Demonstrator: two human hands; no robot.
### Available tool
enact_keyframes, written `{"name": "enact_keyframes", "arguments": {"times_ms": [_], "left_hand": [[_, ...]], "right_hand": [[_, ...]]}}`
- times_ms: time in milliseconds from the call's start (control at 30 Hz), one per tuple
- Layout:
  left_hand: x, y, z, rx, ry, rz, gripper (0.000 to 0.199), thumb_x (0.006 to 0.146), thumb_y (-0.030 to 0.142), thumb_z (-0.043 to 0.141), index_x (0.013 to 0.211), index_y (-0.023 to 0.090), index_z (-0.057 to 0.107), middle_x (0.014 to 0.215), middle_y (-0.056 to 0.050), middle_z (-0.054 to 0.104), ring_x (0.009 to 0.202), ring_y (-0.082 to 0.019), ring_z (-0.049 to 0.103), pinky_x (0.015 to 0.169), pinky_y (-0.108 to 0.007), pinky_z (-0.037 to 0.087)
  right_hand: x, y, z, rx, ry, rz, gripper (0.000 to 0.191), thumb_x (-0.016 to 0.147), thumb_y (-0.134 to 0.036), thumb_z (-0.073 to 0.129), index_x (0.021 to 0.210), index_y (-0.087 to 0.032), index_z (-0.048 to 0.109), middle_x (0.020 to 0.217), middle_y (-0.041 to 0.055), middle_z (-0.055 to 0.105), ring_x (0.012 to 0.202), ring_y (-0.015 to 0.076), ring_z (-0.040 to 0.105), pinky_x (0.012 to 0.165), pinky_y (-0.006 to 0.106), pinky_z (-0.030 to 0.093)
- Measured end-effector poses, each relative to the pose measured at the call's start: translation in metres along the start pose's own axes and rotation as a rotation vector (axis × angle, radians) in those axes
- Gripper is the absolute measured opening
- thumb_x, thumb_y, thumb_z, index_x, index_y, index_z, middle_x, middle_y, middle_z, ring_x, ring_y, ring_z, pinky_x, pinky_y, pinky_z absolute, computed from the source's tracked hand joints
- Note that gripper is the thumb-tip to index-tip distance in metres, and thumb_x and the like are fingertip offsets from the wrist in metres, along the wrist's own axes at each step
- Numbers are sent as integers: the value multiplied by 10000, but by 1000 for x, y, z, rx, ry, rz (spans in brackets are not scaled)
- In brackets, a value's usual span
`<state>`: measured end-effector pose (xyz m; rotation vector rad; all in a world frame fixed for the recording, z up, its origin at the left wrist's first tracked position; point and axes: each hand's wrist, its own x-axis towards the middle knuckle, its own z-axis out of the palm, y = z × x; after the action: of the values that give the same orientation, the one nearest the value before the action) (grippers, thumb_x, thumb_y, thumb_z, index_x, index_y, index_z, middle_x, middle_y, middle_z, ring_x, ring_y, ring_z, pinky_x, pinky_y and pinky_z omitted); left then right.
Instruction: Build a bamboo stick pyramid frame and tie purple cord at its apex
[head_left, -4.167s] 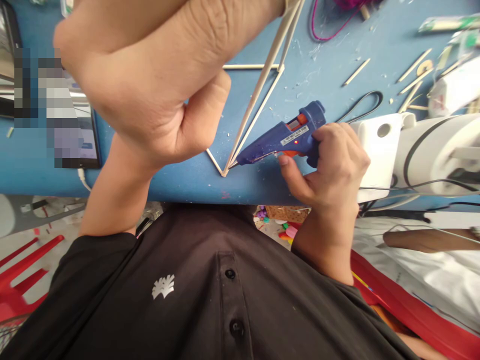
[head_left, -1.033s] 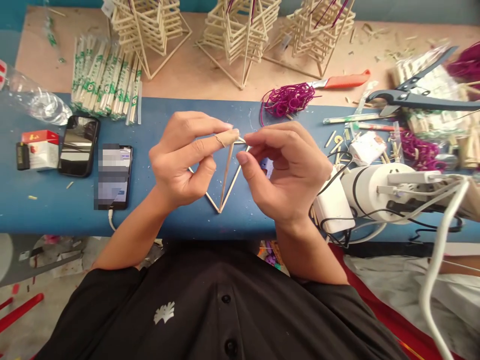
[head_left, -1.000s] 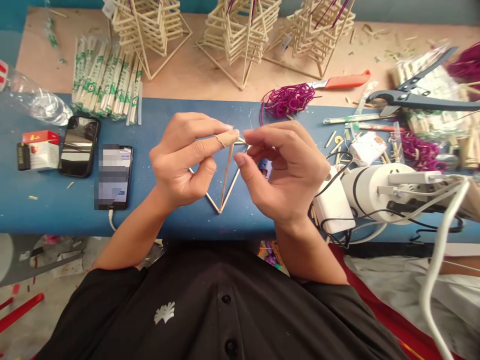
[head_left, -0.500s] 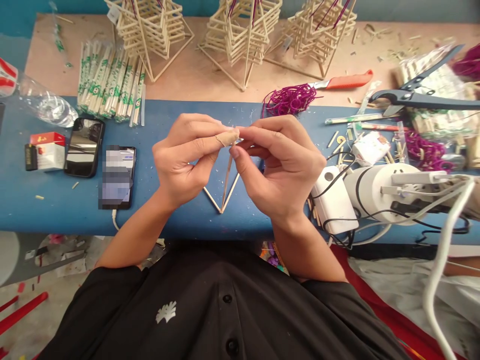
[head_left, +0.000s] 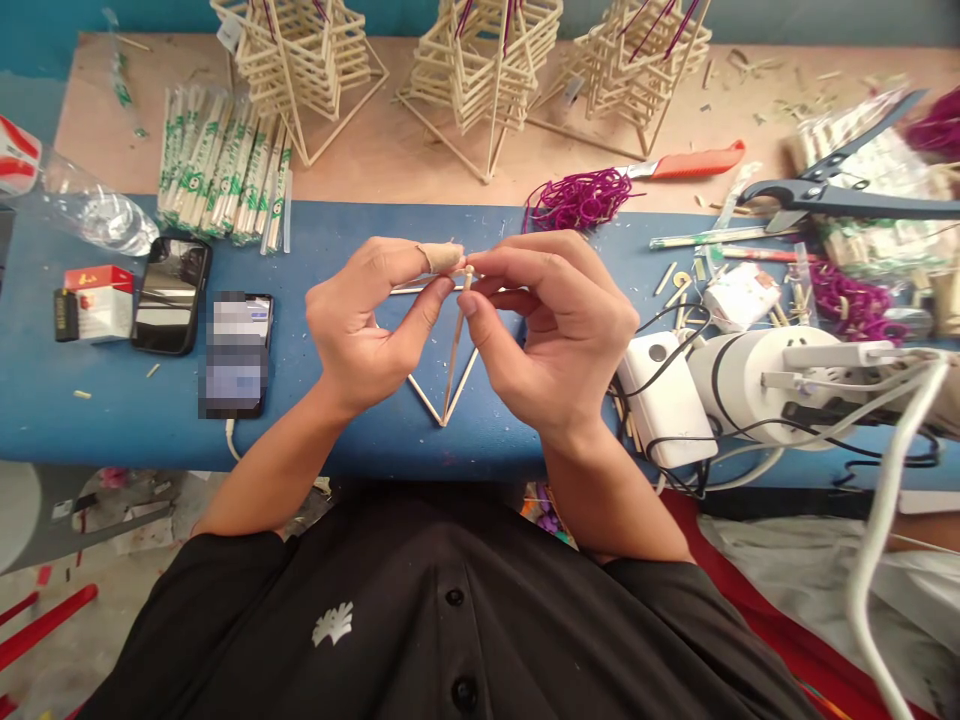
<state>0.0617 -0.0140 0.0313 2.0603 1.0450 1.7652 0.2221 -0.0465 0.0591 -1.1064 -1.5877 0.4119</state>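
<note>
A small frame of thin wooden sticks (head_left: 455, 370) stands on the blue mat, its lower corner pointing toward me. My right hand (head_left: 559, 335) pinches the top end of its upright stick between thumb and index finger. Just left of that tip, my left hand (head_left: 379, 325) has its thumb and taped index finger close together at the joint; whatever lies between them is too small to make out. The fingertips of both hands nearly meet. Part of a horizontal stick shows behind my left fingers.
Three stacked stick structures (head_left: 487, 80) stand at the back. Wrapped sticks (head_left: 217, 165), a bottle (head_left: 97, 210) and two phones (head_left: 171, 295) lie left. Purple string (head_left: 581, 198), an orange-handled knife (head_left: 697, 160), cutters (head_left: 840, 195) and a white power strip (head_left: 667, 400) with cables are right.
My left index finger has lifted and bent back from the joint, uncovering the stick's rounded tip and the horizontal stick behind. My right hand has shifted slightly left.
</note>
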Motion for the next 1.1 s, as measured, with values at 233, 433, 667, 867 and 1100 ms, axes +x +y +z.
{"name": "enact_keyframes", "arguments": {"times_ms": [233, 433, 667, 867, 1100], "left_hand": [[1, -7, 0, -136, 6, 42, 228, 1007, 201, 756, 1168, 355, 803, 1032, 27, 843, 941, -171, 811, 842, -368, 690], [-1, -4, -1, -49, -28, 0, 77, 1032, 287, 739, 1060, 262, 806, 1003, -6, 849, 909, -180, 816, 828, -355, 696], [-6, -2, 3, -97, 35, -2, 97, 1021, 255, 769, 1006, 249, 673, 982, 17, 831, 968, -160, 845, 865, -297, 706], [-6, -7, -4, 72, -53, 156, 143, 1054, 253, 628, 1114, 268, 757, 1156, -21, 859, 1071, -209, 836, 950, -386, 688], [-8, -9, -1, 70, -35, 190, 117, 1001, 316, 749, 1098, 260, 782, 1165, -32, 857, 1023, -207, 824, 916, -380, 672]], "right_hand": [[1, 5, 4, 53, 27, -43, 132, 968, -242, 735, 1085, -234, 795, 1044, 37, 784, 818, 145, 737, 696, 314, 702], [1, 2, 5, 95, 46, -40, 172, 959, -147, 678, 1055, -212, 805, 1022, 72, 790, 822, 156, 725, 668, 320, 679], [2, 4, 8, 90, 65, -39, 139, 963, -142, 698, 1050, -186, 797, 1004, 56, 787, 816, 136, 724, 686, 303, 674], [1, 6, 9, 74, 92, -49, 146, 952, -142, 720, 1033, -234, 800, 991, 44, 795, 815, 150, 729, 658, 312, 681], [1, 7, 10, 19, 106, -70, 150, 988, -144, 688, 993, -230, 810, 956, 29, 803, 812, 141, 733, 651, 288, 642]]}}
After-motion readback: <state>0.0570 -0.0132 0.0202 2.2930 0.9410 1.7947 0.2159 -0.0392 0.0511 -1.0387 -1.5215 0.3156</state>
